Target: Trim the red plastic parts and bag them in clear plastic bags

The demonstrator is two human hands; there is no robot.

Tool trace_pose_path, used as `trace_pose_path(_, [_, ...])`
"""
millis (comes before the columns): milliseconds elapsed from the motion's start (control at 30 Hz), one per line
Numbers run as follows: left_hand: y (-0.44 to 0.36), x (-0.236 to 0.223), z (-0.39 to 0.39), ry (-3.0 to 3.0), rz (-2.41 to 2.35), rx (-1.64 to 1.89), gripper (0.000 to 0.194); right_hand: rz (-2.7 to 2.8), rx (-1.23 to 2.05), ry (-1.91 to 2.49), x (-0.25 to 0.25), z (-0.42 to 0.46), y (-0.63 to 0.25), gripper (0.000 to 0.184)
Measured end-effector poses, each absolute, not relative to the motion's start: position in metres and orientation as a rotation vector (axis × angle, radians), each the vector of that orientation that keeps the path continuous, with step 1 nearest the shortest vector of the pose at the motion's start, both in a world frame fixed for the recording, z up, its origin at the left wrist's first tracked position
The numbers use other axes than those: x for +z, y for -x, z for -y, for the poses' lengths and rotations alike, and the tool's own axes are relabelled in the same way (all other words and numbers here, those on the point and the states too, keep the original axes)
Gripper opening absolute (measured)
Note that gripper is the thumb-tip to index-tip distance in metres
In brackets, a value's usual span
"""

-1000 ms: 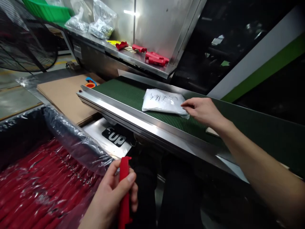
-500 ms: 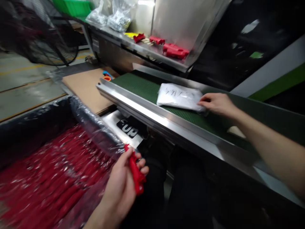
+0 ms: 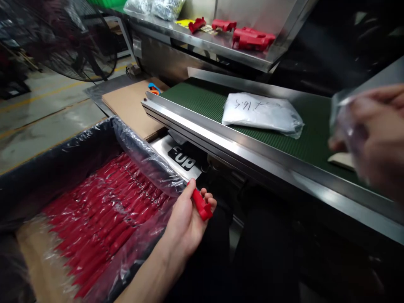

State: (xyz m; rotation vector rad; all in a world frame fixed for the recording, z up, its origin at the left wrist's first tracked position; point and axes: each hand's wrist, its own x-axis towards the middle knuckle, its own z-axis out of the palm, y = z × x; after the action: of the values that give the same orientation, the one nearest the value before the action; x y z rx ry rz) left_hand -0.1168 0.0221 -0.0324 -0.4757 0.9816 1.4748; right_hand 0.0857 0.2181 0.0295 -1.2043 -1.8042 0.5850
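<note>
Head view: white packet [image 3: 260,114] on belt [image 3: 194,93], two o'clock.
Left hand [image 3: 191,219]: six o'clock, curled around red part [image 3: 201,204], apparently for steadiness.
Right hand [image 3: 380,130]: three o'clock, gripping clear bag [image 3: 342,109], blurred.
Lined box [image 3: 74,162]: eight o'clock, bagged parts [image 3: 116,206] rowed, likely saving space.

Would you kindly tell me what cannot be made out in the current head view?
Head view:
Right hand: blurred, cut off by the right edge.
Clear plastic there: blurred.
Red part: partly covered by the left hand.
Clear bags: cut off by the top edge.
</note>
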Motion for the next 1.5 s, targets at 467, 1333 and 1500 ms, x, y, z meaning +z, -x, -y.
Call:
trace_pose_path(467, [0.064, -0.04, 0.01, -0.367, -1.265, 1.222, 0.026, 1.444, 1.777, 1.262, -0.047, -0.069, -0.081, 0.023])
trace_pose_path(1333, [0.086, -0.055, 0.018, -0.314, -1.386, 1.044, 0.031, 1.375, 1.971, 1.034, -0.067, -0.023, -0.109, 0.04])
trace_pose_path(1500, [0.09, -0.045, 0.026, -0.459, -1.375, 0.872, 0.024, 1.012, 2.071, 1.296, -0.076, -0.027, -0.098, 0.047])
